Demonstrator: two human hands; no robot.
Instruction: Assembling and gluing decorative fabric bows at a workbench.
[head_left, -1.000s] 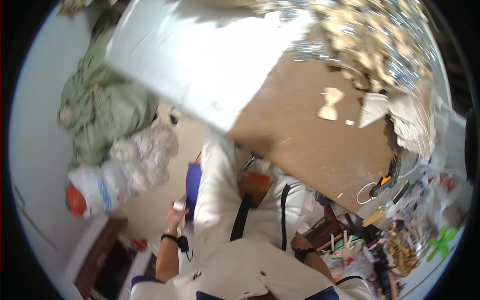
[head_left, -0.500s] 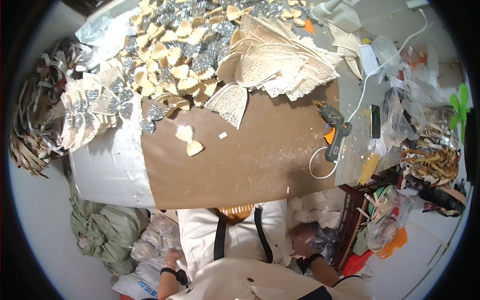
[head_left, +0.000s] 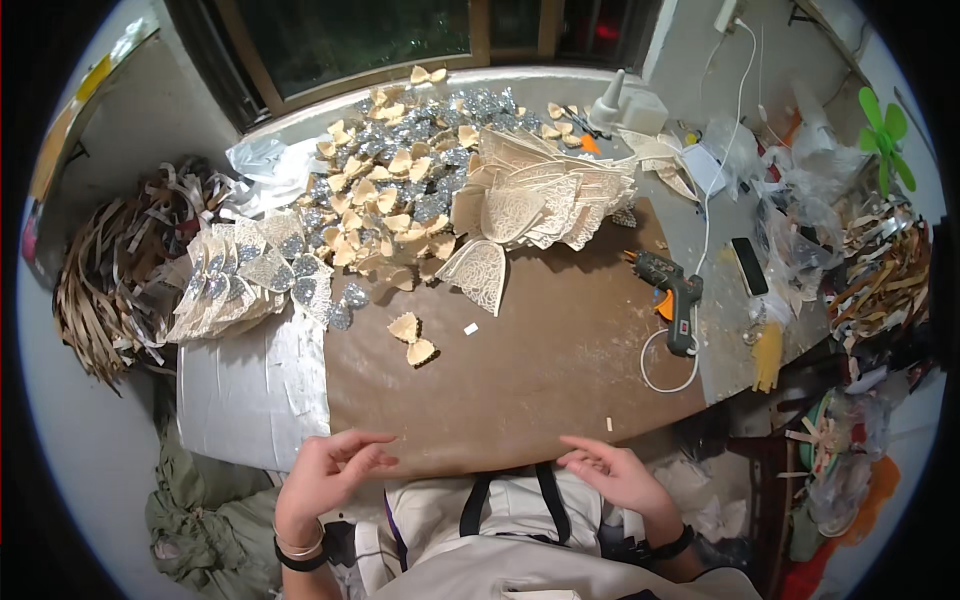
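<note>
Both hands rest empty at the near edge of the brown board (head_left: 520, 370) on the table, low in the frame: left hand (head_left: 325, 475) fingers spread, right hand (head_left: 615, 475) loosely open, apparently touching it. A small cream bow (head_left: 412, 338) lies mid-board.

White top, two dark straps down chest. Left hand (head_left: 322, 478): black band plus thin bangles at wrist. Right hand (head_left: 618, 474): black wristband.
</note>
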